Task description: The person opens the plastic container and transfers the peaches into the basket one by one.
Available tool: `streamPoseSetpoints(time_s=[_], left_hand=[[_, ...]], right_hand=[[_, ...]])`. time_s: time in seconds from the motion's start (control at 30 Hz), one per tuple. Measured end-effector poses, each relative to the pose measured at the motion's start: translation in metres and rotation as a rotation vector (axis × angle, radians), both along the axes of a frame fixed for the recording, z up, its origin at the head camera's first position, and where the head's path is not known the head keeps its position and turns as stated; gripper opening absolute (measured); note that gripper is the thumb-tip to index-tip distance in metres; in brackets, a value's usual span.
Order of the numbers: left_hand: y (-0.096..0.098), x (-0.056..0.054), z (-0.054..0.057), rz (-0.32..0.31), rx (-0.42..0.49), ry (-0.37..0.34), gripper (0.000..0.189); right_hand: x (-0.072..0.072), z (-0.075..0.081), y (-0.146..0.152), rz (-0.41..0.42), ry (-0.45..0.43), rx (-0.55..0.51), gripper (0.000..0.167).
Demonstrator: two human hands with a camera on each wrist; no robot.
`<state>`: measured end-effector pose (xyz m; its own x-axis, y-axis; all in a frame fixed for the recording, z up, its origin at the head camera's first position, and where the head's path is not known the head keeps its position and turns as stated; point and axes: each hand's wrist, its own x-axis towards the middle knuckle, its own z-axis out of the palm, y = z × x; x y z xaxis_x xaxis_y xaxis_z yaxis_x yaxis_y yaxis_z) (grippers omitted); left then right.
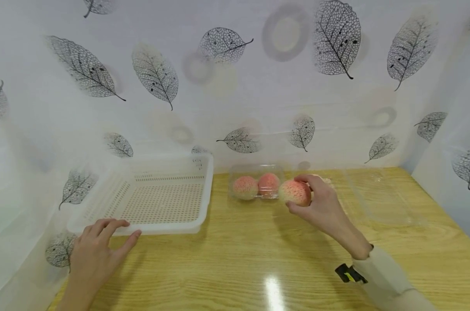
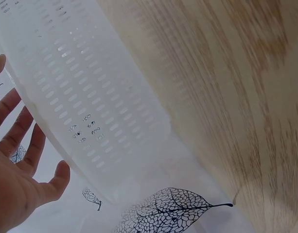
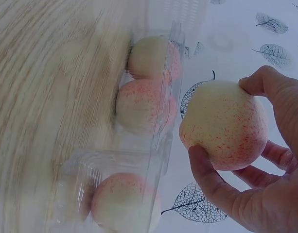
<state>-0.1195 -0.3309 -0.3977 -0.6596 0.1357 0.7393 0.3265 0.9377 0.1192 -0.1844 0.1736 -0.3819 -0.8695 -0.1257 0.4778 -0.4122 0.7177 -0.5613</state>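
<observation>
My right hand grips a pink and cream peach between thumb and fingers. It is held up close over a clear plastic box. In the right wrist view, two peaches sit together in one part of the box and a single peach lies in the other part. From the head view the two peaches show at the left, while the held peach and the hand cover much of the rest. My left hand is at the near left rim of a white perforated basket, fingers loosely spread.
To the right on the wood-grain table lies a clear plastic lid or tray. A white sheet printed with leaves hangs behind the table and along its sides. The basket stands left of the clear box.
</observation>
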Motion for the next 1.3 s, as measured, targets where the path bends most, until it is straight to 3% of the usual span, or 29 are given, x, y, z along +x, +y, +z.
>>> streamPoseSetpoints(time_s=[0.37,0.87,1.3], left_hand=[[0.002,0.002,-0.001,0.015,0.017,-0.02,0.038],[0.002,0.003,0.001,0.032,0.027,-0.064,0.038],[0.003,0.003,0.002,0.031,0.039,-0.068,0.036]], right_hand=[[-0.001,0.0,-0.014,0.026,-0.017,-0.01,0.062],[-0.003,0.002,-0.034,0.099,0.0,-0.046,0.061],[-0.008,0.015,-0.053,0.153,-0.07,-0.054,0.062]])
